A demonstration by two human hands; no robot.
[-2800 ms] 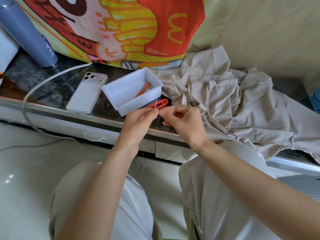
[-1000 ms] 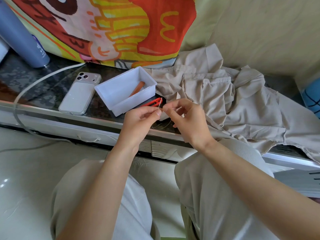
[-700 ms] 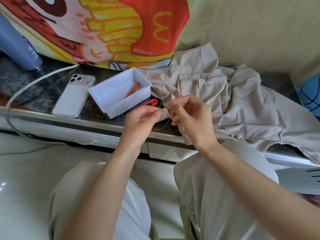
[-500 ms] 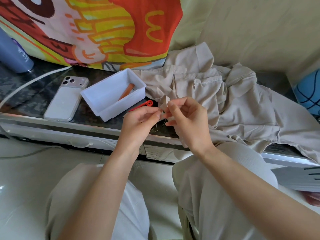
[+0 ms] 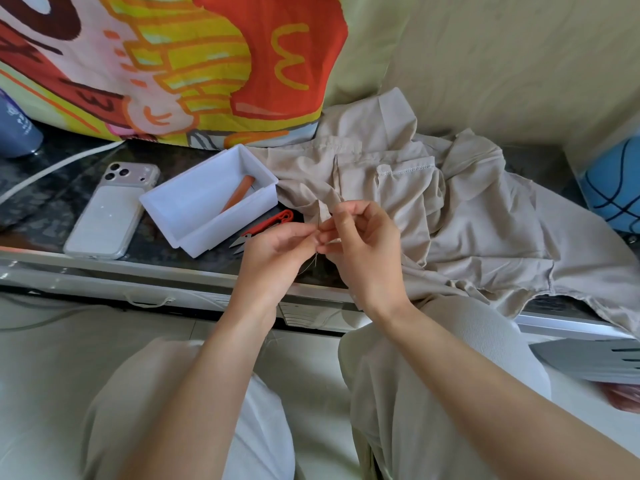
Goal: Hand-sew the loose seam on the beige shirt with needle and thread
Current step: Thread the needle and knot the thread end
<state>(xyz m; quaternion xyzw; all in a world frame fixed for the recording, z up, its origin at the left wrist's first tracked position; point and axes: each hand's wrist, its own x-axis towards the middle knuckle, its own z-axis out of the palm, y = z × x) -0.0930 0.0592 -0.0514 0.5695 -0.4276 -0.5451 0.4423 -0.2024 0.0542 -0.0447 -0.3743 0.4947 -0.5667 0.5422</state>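
The beige shirt (image 5: 478,237) lies crumpled on the dark counter (image 5: 41,209), spreading toward 2 o'clock from the hands. The right hand (image 5: 363,247) pinches a fold of its edge. The left hand (image 5: 277,252), touching it from 9 o'clock, pinches the needle (image 5: 318,221) (a thin sliver), with the thread (image 5: 313,265) trailing toward 6 o'clock.

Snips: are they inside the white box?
No, the red snips lie on the counter just outside the white box.

Dark stone ledge (image 5: 41,209), beige wall (image 5: 502,64) (perhaps fabric), glossy pale floor (image 5: 52,358)
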